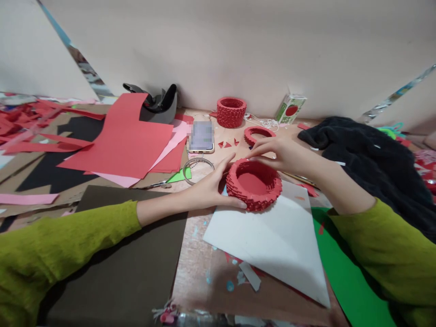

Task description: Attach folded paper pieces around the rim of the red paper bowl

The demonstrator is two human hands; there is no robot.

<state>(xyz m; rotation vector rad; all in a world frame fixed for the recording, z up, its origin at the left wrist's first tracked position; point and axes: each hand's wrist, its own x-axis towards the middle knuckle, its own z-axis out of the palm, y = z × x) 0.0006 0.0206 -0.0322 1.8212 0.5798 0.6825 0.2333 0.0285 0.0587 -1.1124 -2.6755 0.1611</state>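
A round bowl (254, 200) built of many folded red paper pieces, with a flat red base inside, rests on a white sheet (272, 236). My left hand (211, 186) grips its left side, thumb along the front and fingers toward the back. Over the back right rim, my right hand (284, 154) has its fingers bent and pressed against the bowl; the fingertips are partly hidden. Just behind lies a red folded-paper ring (250, 135), partly covered by my right hand. Several small red triangles (227, 145) are scattered beside the ring.
A taller red paper cylinder (231, 113) stands near the wall, with a phone (201, 136) and a tape roll (185, 171) to the left. Red sheets (126, 141) cover the left side. A green box (291, 109) and black cloth (357, 154) are at right.
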